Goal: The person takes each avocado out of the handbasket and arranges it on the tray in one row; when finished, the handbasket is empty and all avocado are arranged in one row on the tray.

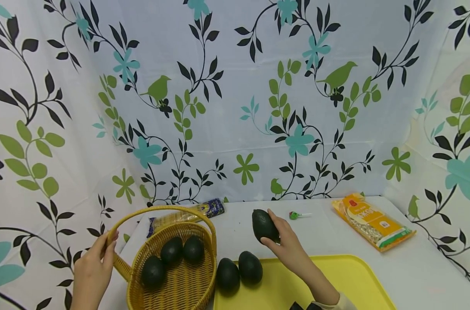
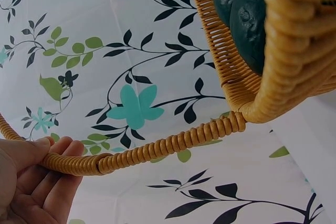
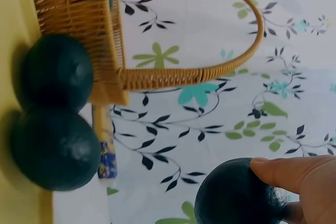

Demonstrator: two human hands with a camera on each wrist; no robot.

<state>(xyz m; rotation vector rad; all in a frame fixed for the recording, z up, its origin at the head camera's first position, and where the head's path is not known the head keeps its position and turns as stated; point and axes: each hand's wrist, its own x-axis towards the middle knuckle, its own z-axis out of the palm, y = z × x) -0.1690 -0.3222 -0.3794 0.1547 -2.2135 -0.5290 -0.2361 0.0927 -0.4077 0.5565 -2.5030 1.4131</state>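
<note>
My left hand [image 1: 91,269] grips the handle [image 2: 157,150] of a yellow wicker basket [image 1: 182,282] at its left side. Three dark green avocados lie inside, one of them an avocado [image 1: 153,271] near the left wall. Raised over the table, an avocado [image 1: 265,225] is held between the thumb and fingers of my right hand [image 1: 287,243]. Two more avocados, a left one [image 1: 228,275] and a right one [image 1: 250,267], sit side by side on the yellow tray [image 1: 359,280], close to the basket's right wall. In the right wrist view, the held avocado [image 3: 236,195] appears at the bottom.
Behind the basket lies a long pasta packet [image 1: 213,208] with blue ends. A small green-wrapped lollipop [image 1: 294,215] is at the back of the white table [image 1: 432,271]. An orange food bag [image 1: 374,221] lies back right. A patterned curtain [image 1: 235,107] hangs behind the table.
</note>
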